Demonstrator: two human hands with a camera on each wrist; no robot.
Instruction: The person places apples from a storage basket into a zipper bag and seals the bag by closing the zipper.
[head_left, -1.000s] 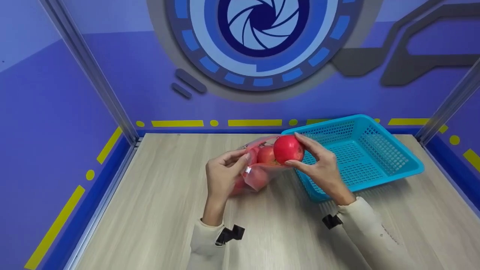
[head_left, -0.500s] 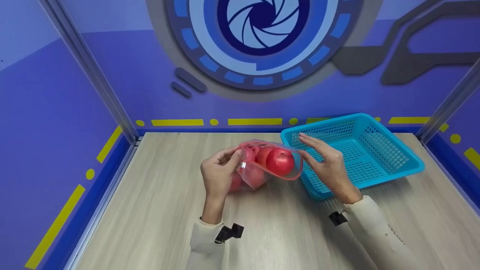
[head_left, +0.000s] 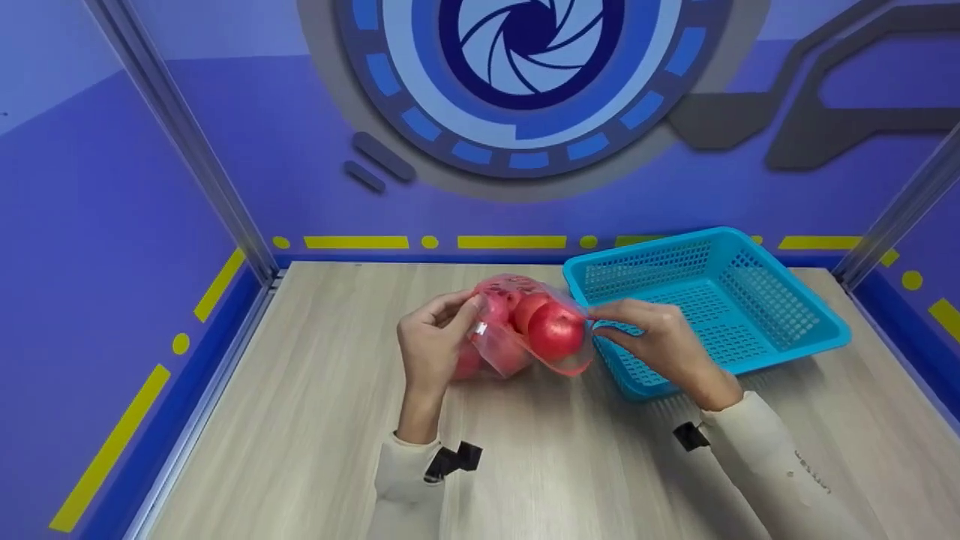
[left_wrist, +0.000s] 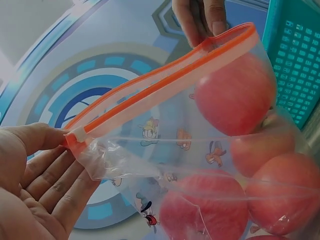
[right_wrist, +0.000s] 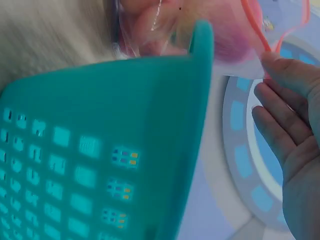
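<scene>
One zip bag (head_left: 525, 330) above the table (head_left: 315, 420), just left of one blue basket (head_left: 780, 315); four apples (left_wrist: 235, 95) countable inside. Left hand (head_left: 431, 349) pinching one end of the seal, right hand (head_left: 660, 341) pinching the other. Cartoon prints, no readable writing.
</scene>
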